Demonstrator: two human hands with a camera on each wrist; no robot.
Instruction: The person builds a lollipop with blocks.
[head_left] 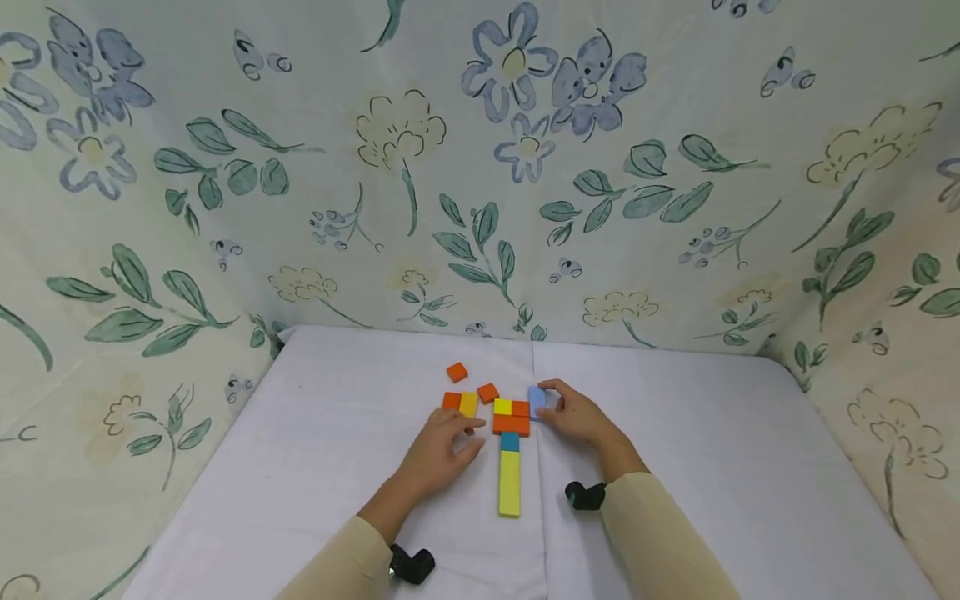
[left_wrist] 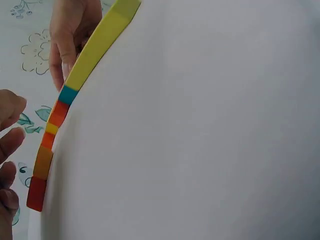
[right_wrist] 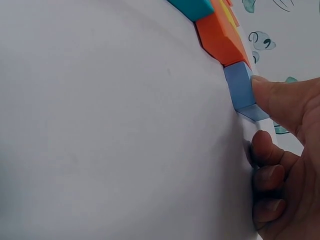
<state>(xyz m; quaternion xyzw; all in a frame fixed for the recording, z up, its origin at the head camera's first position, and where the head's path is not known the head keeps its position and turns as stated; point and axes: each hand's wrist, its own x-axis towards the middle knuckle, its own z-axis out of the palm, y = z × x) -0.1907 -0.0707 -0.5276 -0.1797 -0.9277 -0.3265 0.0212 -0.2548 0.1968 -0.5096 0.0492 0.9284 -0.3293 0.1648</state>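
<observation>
My right hand [head_left: 581,414] pinches a light-blue block [head_left: 536,401] between thumb and fingers at the right side of a flat figure of coloured blocks. In the right wrist view the light-blue block [right_wrist: 240,86] stands against an orange block [right_wrist: 220,37]. The figure has a long yellow block [head_left: 509,485] at the bottom, then a teal block [head_left: 510,442], an orange bar [head_left: 511,426], and a small yellow block [head_left: 502,407] beside a small orange one [head_left: 521,408]. My left hand [head_left: 438,450], loosely bent and holding nothing, hovers by an amber block [head_left: 468,403] and a red-orange block [head_left: 452,401].
Two loose orange squares, a farther block [head_left: 457,372] and a nearer block [head_left: 488,392], lie behind the figure. A white cloth [head_left: 337,433] covers the table, with a crease running near the figure. Floral fabric [head_left: 420,208] hangs behind the table and at its sides.
</observation>
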